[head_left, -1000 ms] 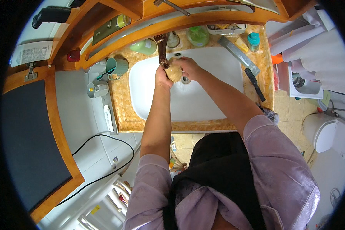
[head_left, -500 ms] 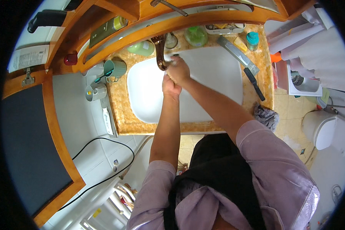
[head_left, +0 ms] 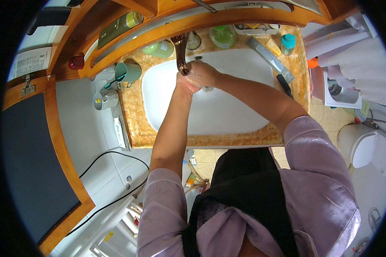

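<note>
Both hands meet under the bronze faucet, above the white sink basin. My right hand lies against my left hand, its back facing up and its fingers bent toward the faucet spout. Water or foam glistens where the two touch. The spout and my right hand cover most of the fingers, so their closure is unclear. No object shows between the hands.
Green bottles, a teal-capped bottle, a soap bar and a black-handled tool lie around the basin. Green mug stands left. A wooden cabinet edge overhangs the faucet.
My right forearm has swung outward and farther right. My left hand has shifted slightly left and up, and both hands stay together under the spout.
</note>
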The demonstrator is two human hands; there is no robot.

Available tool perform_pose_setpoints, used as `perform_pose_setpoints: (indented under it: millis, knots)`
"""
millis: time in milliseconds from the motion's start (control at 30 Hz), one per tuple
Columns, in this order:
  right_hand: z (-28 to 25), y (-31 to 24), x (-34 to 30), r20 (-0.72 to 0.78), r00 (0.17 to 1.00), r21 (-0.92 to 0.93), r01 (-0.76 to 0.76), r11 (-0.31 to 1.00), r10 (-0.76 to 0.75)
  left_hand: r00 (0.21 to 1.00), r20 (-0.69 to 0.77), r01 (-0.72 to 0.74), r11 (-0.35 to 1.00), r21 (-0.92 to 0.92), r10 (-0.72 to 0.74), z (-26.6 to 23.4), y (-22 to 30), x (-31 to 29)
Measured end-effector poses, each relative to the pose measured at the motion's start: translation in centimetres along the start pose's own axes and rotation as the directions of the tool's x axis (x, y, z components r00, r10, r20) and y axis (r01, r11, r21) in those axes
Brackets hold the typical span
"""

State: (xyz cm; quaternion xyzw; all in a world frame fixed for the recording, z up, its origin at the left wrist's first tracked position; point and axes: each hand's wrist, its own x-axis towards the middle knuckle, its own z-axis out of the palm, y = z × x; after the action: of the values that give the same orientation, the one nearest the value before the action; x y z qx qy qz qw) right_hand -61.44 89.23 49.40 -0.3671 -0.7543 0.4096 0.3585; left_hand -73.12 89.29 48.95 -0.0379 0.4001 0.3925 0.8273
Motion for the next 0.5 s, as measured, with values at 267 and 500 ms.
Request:
perform_pose_setpoints:
  millis: [267,500]
  knots:
    - [2.2,-0.9,1.1,-0.2,0.888,0.094,-0.404,0.91,0.415,0.958,-0.022,-0.285,0.947,-0.149,0.285,-1.7,-2.6,2.0]
    - [2.6,3.6,2.5,-0.121,0.962,0.063,-0.237,0.969,0.243,0.891,-0.2,-0.245,0.804,0.541,0.407,-0.8,-1.8,0.1]
